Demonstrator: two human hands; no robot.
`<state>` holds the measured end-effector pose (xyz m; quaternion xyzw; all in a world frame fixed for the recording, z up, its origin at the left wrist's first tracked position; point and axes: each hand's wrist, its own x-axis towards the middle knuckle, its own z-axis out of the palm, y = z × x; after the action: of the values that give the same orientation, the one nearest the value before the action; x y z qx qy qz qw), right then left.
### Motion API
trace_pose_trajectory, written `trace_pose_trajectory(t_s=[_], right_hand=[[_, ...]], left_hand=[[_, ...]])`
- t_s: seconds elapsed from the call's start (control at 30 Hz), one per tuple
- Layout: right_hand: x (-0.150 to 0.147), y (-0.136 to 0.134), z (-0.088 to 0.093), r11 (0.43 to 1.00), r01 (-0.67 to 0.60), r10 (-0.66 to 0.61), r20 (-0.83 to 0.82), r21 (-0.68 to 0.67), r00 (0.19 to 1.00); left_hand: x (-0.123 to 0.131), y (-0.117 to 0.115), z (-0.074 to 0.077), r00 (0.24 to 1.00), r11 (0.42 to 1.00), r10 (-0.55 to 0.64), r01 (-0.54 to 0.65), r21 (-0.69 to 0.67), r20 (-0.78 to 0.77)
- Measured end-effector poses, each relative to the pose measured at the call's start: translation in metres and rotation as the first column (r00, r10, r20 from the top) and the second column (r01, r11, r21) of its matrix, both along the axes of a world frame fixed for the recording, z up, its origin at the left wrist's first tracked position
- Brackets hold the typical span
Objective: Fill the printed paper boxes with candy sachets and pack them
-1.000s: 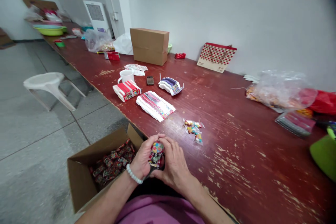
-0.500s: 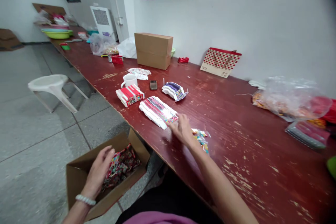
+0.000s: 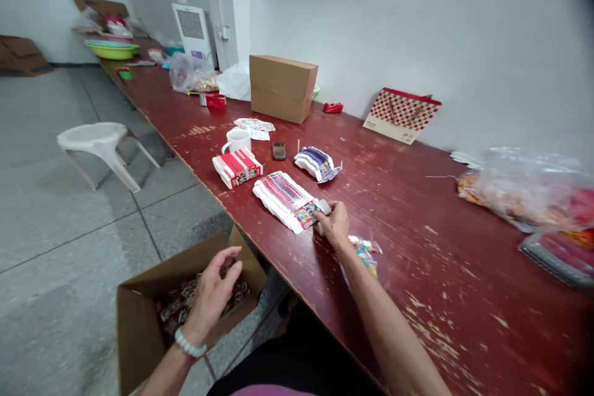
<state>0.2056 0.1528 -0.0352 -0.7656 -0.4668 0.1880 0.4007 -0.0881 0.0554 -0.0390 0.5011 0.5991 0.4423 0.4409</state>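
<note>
A fanned row of flat printed cartons [image 3: 281, 195], white with red and colourful panels, lies on the red table. My right hand [image 3: 335, 224] pinches the near-end carton [image 3: 306, 215], whose white flap sticks up by the fingers. Beside that wrist lie small wrapped candies [image 3: 365, 250], partly covered by my forearm. My left hand [image 3: 214, 291], with a beaded bracelet at the wrist, hovers over an open cardboard box [image 3: 139, 328]. Its fingers are curved and apart, with nothing in them. Dark red filled packets [image 3: 179, 303] fill the bottom of the box.
On the table [image 3: 408, 198] stand a red-and-white carton bundle [image 3: 237, 167], a white mug [image 3: 238, 139] and a purple carton stack [image 3: 316, 164]. Farther back are a closed cardboard box [image 3: 282, 90] and a checkered bag [image 3: 403, 114]. Plastic bags [image 3: 524, 185] lie right; a white stool [image 3: 95, 139] stands left.
My left hand has moved up and right over the box; the colourful packet seen by it before no longer shows there. My right hand has drawn the end carton slightly away, its flap now raised.
</note>
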Motion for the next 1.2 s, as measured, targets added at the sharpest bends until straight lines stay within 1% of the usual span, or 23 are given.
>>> trace_pose_trajectory(t_s=[0.1, 0.17, 0.2, 0.23, 0.27, 0.3, 0.33, 0.37, 0.4, 0.43, 0.47, 0.5, 0.53, 0.6, 0.7, 0.77, 0.83, 0.87, 0.93, 1.03, 1.13, 1.2], right_hand=[[0.005, -0.013, 0.013, 0.995, -0.048, 0.064, -0.190, 0.086, 0.980], [0.006, -0.030, 0.027, 0.984, -0.118, 0.155, -0.304, 0.135, 0.940], [0.006, -0.041, 0.035, 0.975, -0.162, 0.206, -0.348, 0.153, 0.914], [0.005, -0.053, 0.043, 0.964, -0.207, 0.256, -0.383, 0.165, 0.888], [0.003, -0.065, 0.050, 0.952, -0.253, 0.304, -0.415, 0.176, 0.857], [0.000, -0.077, 0.057, 0.936, -0.299, 0.353, -0.453, 0.188, 0.819], [-0.003, -0.088, 0.062, 0.914, -0.349, 0.404, -0.501, 0.205, 0.765], [-0.007, -0.098, 0.066, 0.889, -0.399, 0.453, -0.552, 0.224, 0.700], [-0.011, -0.107, 0.069, 0.864, -0.441, 0.492, -0.596, 0.244, 0.634], [-0.014, -0.114, 0.071, 0.842, -0.473, 0.519, -0.631, 0.260, 0.576], [-0.017, -0.120, 0.073, 0.826, -0.493, 0.535, -0.654, 0.272, 0.535], [-0.020, -0.124, 0.074, 0.819, -0.502, 0.541, -0.665, 0.278, 0.515], [-0.022, -0.128, 0.075, 0.818, -0.499, 0.542, -0.671, 0.285, 0.505], [-0.026, -0.135, 0.076, 0.831, -0.471, 0.529, -0.686, 0.297, 0.500], [-0.032, -0.146, 0.078, 0.855, -0.423, 0.495, -0.719, 0.301, 0.488], [-0.038, -0.156, 0.077, 0.850, -0.434, 0.489, -0.755, 0.300, 0.437], [-0.043, -0.164, 0.071, 0.832, -0.470, 0.492, -0.782, 0.293, 0.384], [-0.045, -0.167, 0.067, 0.829, -0.480, 0.489, -0.787, 0.286, 0.375], [-0.047, -0.171, 0.057, 0.841, -0.468, 0.474, -0.787, 0.271, 0.395], [-0.049, -0.171, 0.043, 0.884, -0.394, 0.429, -0.774, 0.253, 0.466], [-0.048, -0.167, 0.035, 0.921, -0.304, 0.379, -0.737, 0.242, 0.560], [-0.047, -0.165, 0.034, 0.934, -0.254, 0.358, -0.706, 0.253, 0.611]], left_hand=[[0.017, 0.004, 0.014, 0.999, 0.998, -0.041, 0.041, 0.046, 0.002], [0.025, 0.008, 0.027, 0.998, 0.995, -0.056, 0.054, 0.081, 0.017], [0.030, 0.009, 0.035, 0.996, 0.993, -0.080, 0.076, 0.086, 0.049], [0.035, 0.009, 0.042, 0.986, 0.990, -0.132, 0.125, 0.067, 0.106], [0.040, 0.008, 0.049, 0.958, 0.978, -0.209, 0.208, 0.022, 0.196], [0.045, 0.006, 0.055, 0.901, 0.944, -0.299, 0.328, -0.042, 0.315], [0.052, 0.003, 0.059, 0.804, 0.873, -0.386, 0.477, -0.104, 0.452], [0.058, -0.001, 0.062, 0.677, 0.768, -0.446, 0.625, -0.138, 0.585], [0.065, -0.006, 0.062, 0.544, 0.653, -0.472, 0.744, -0.138, 0.694], [0.071, -0.012, 0.061, 0.427, 0.555, -0.472, 0.824, -0.116, 0.771], [0.076, -0.018, 0.059, 0.340, 0.489, -0.461, 0.868, -0.085, 0.820], [0.080, -0.023, 0.056, 0.284, 0.453, -0.447, 0.890, -0.060, 0.848], [0.083, -0.028, 0.053, 0.257, 0.442, -0.434, 0.896, -0.045, 0.864], [0.086, -0.034, 0.049, 0.262, 0.458, -0.423, 0.888, -0.045, 0.867], [0.085, -0.038, 0.049, 0.331, 0.517, -0.441, 0.853, -0.065, 0.834], [0.084, -0.037, 0.052, 0.383, 0.566, -0.447, 0.821, -0.076, 0.808], [0.084, -0.037, 0.054, 0.429, 0.600, -0.463, 0.796, -0.081, 0.776], [0.084, -0.037, 0.055, 0.453, 0.614, -0.470, 0.785, -0.089, 0.758], [0.087, -0.038, 0.055, 0.513, 0.639, -0.460, 0.758, -0.130, 0.725], [0.093, -0.041, 0.053, 0.594, 0.698, -0.404, 0.692, -0.186, 0.696], [0.100, -0.042, 0.050, 0.624, 0.750, -0.427, 0.649, -0.131, 0.654], [0.102, -0.043, 0.049, 0.669, 0.796, -0.451, 0.601, -0.073, 0.591]])
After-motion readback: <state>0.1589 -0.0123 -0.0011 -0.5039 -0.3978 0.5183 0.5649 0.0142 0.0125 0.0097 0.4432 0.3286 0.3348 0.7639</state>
